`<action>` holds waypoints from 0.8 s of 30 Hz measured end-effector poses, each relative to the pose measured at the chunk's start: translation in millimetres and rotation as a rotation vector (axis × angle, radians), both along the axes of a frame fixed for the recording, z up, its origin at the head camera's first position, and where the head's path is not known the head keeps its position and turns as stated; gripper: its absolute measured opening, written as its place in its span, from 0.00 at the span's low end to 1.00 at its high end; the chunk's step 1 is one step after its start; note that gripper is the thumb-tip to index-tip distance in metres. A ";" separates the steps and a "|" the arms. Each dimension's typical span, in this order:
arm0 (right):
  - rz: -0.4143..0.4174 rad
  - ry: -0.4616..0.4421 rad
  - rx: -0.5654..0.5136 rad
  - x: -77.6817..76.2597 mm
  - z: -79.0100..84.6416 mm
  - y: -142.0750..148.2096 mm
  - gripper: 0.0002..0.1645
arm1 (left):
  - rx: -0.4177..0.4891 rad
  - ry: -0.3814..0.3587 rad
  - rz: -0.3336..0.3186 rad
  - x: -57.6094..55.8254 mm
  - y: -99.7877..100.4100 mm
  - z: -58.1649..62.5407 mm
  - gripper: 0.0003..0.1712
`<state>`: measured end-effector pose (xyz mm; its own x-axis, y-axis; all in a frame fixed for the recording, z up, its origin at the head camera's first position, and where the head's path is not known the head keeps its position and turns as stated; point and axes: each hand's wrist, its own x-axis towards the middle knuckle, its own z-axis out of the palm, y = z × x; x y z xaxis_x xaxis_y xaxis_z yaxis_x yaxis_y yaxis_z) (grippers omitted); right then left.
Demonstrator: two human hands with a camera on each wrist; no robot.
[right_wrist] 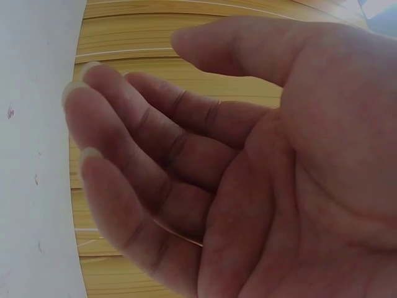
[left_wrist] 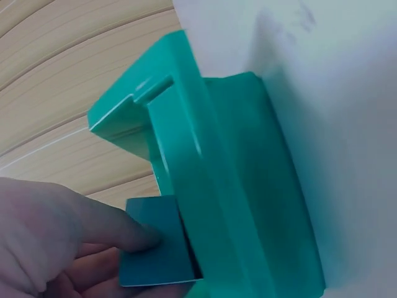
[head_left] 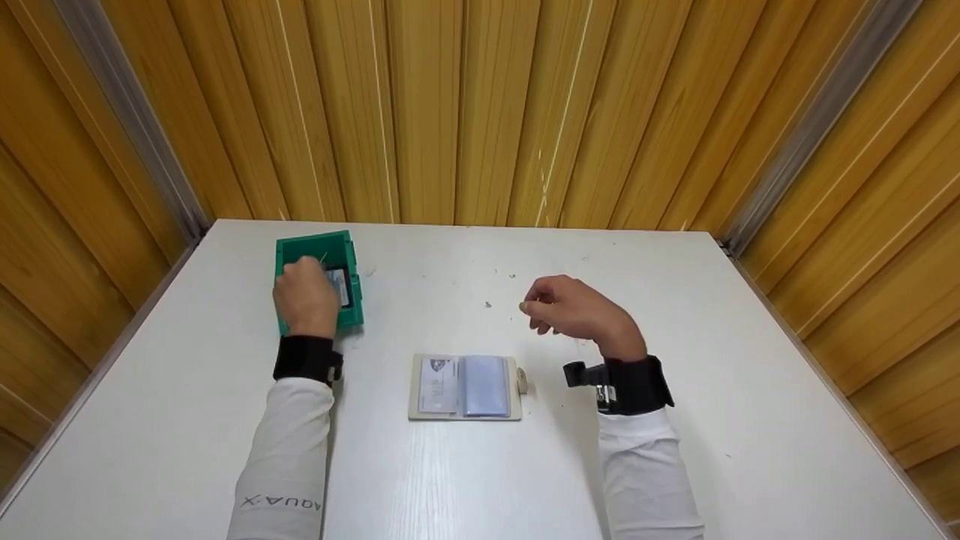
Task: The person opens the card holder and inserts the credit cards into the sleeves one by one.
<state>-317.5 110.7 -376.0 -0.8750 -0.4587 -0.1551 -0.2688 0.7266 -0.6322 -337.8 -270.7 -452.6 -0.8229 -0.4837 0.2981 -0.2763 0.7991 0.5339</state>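
At the green bin (head_left: pixel 355 300) on the left, my left hand (head_left: pixel 306 296) reaches over the near part. In the left wrist view, its thumb and fingers pinch a dark blue-green card (left_wrist: pixel 156 242) at the bin's rim. Another card (head_left: pixel 340 285) with a pale printed face shows inside the bin, right of the hand. My right hand (head_left: pixel 574 306) hovers over the table with fingers loosely bent and nothing in them. Between the arms lies an open card holder (head_left: pixel 461 418), a white printed card (head_left: pixel 437 386) in its left side and clear sleeves (head_left: pixel 486 386) on its right.
The white table (head_left: pixel 465 480) carries a few small dark specks behind the card holder. Wood-patterned panels (head_left: pixel 457 112) rise along its back and both sides. The holder's clasp strap (head_left: pixel 523 381) sticks out to the right.
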 end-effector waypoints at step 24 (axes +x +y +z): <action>0.036 0.010 -0.022 -14.7 -8.1 -5.9 0.17 | 0.496 0.127 -0.420 20.7 16.2 55.1 0.26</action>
<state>-332.2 104.8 -384.0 -0.8591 -0.4934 -0.1361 -0.3013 0.7023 -0.6449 -317.2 -254.5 -397.4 -0.9445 -0.2343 0.2301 0.0947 0.4764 0.8741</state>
